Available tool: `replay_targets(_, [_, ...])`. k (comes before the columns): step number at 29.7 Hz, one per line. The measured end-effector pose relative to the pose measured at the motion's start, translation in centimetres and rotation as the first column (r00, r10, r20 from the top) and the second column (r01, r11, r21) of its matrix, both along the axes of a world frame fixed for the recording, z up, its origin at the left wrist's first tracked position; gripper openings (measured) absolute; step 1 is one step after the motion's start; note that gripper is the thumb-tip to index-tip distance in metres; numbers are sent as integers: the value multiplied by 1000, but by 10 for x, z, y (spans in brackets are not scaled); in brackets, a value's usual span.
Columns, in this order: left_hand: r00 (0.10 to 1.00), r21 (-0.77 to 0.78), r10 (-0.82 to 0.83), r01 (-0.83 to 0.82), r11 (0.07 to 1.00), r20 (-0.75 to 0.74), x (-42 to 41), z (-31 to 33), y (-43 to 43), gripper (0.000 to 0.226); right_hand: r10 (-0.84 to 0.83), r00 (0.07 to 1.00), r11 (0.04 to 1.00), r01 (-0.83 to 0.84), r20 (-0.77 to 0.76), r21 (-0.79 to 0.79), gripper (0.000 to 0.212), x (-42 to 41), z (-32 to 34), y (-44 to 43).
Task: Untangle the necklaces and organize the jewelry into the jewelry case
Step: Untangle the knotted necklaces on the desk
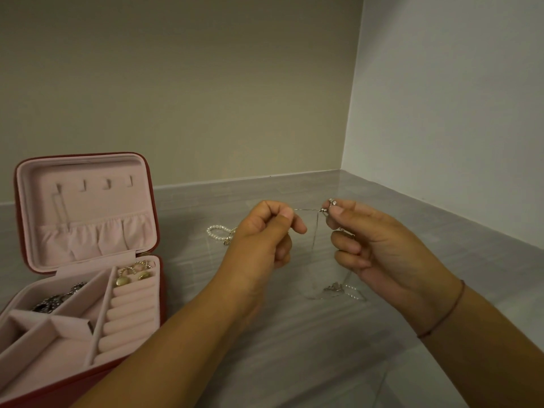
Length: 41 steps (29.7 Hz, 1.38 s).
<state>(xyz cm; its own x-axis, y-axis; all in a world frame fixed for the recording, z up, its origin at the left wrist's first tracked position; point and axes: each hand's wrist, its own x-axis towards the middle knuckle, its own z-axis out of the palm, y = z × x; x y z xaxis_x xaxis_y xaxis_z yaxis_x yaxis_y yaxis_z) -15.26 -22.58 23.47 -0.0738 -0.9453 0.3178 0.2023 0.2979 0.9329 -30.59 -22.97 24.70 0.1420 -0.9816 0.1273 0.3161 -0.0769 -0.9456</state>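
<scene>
I'm mid-untangling: left hand (265, 234) and right hand (379, 248) fingers (347, 246) pinch the thin silver necklace (306, 209) taut above the table (294, 354). Next, I reckon, tease loops free, then move it to the jewelry case (26, 219) on the left.

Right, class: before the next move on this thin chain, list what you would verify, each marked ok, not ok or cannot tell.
1. Left hand and right hand both pinch the thin chain: ok.
2. Chain free of knots: cannot tell.
3. Jewelry case open, lid up: ok.
4. Pearl bracelet stowed in case: not ok, lies on counter.
5. Empty compartment available: ok.
</scene>
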Motion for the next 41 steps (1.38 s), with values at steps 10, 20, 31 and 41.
replay_targets(10, [987,87,-106,95,992,122,0,-1,6,23,10,998,999,-12,-69,-40,17,1,1,2])
replay_targets(20, [992,56,-44,37,998,117,-3,-2,7,26,-88,959,990,54,-268,-131,28,7,3,8])
replay_targets(31, [971,-35,51,-44,998,234,-4,-7,0,20,-176,951,978,141,-253,-154,32,5,0,3])
replay_targets(41, [863,-300,273,-150,942,425,-4,-11,0,21,-275,929,939,204,-246,-277,12,9,1,4])
